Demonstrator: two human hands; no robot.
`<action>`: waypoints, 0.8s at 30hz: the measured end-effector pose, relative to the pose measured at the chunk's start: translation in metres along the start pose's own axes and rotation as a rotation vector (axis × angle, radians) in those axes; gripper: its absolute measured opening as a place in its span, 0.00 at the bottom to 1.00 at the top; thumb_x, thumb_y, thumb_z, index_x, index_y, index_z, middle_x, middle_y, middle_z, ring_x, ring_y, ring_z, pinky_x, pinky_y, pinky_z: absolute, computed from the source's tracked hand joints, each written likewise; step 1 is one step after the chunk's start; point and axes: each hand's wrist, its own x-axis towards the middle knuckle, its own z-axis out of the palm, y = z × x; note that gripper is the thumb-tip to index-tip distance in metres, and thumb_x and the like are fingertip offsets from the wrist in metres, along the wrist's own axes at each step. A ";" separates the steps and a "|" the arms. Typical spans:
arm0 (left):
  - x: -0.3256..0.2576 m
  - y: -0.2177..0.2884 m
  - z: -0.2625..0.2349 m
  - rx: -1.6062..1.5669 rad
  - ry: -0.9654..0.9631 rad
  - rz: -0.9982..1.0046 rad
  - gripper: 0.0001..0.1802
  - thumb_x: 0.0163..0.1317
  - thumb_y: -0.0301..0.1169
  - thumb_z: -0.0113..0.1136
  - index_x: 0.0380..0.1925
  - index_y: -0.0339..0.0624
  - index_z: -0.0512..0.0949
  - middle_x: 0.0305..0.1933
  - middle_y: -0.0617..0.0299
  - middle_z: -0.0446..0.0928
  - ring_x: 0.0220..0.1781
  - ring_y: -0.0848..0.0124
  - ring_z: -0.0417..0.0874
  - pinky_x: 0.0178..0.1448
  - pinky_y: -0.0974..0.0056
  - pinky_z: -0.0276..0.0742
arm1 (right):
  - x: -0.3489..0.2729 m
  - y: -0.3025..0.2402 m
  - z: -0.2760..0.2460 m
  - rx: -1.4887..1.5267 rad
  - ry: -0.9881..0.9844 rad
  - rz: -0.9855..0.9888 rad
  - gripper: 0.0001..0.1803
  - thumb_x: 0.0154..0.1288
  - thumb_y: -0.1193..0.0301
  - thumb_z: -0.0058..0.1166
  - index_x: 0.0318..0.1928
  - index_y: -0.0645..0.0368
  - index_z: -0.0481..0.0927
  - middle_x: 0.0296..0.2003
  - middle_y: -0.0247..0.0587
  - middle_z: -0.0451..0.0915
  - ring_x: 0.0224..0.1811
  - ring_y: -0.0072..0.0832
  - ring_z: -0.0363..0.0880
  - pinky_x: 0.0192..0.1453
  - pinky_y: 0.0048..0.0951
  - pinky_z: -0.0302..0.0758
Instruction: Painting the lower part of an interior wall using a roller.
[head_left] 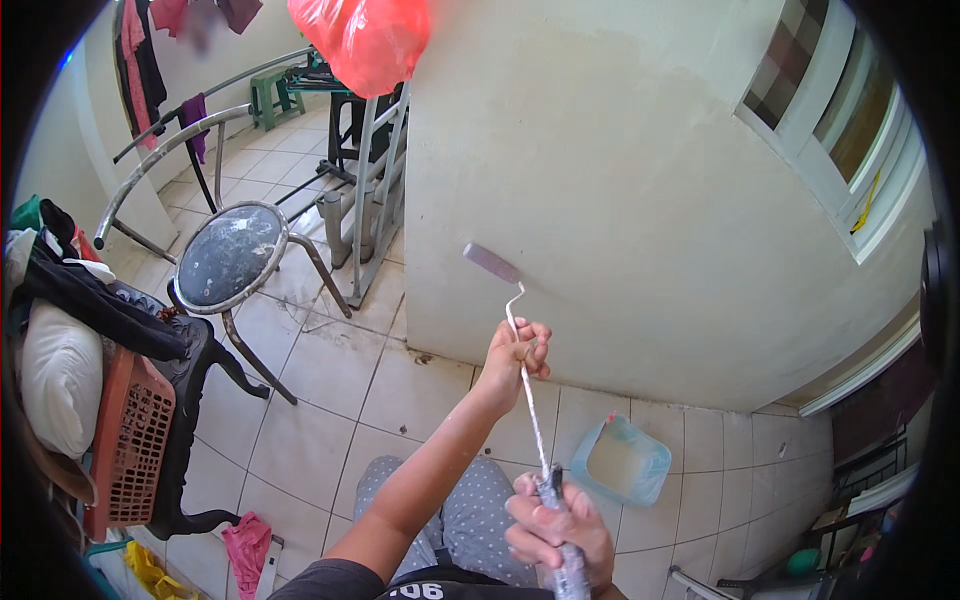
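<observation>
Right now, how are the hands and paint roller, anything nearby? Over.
Right hand gripping handle; left hand curled around rod. Roller head by wall, contact unclear. Blue tub on floor, right of rod.

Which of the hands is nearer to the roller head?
Left. The left hand holds the rod just below the roller head; the right hand grips the handle, farther down.
</observation>
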 end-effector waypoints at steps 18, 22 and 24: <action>-0.011 0.029 0.047 0.017 -0.064 -0.039 0.31 0.35 0.13 0.42 0.45 0.43 0.58 0.37 0.58 0.69 0.30 0.72 0.69 0.33 0.71 0.64 | 0.018 0.035 0.073 -0.545 0.547 -0.052 0.15 0.63 0.73 0.48 0.46 0.55 0.58 0.20 0.30 0.63 0.14 0.19 0.64 0.21 0.18 0.57; -0.004 0.019 0.054 0.059 -0.208 0.062 0.11 0.65 0.27 0.42 0.47 0.44 0.61 0.38 0.60 0.70 0.31 0.73 0.71 0.39 0.68 0.67 | 0.019 0.042 0.067 -0.681 0.543 -0.078 0.13 0.64 0.74 0.46 0.44 0.53 0.58 0.19 0.32 0.63 0.14 0.21 0.64 0.20 0.19 0.59; -0.004 0.013 0.044 0.100 -0.132 0.076 0.11 0.70 0.37 0.39 0.46 0.44 0.61 0.37 0.59 0.70 0.31 0.72 0.71 0.38 0.69 0.67 | 0.022 0.046 0.059 -0.607 0.679 -0.075 0.12 0.65 0.74 0.47 0.44 0.53 0.59 0.18 0.32 0.63 0.14 0.22 0.64 0.19 0.20 0.59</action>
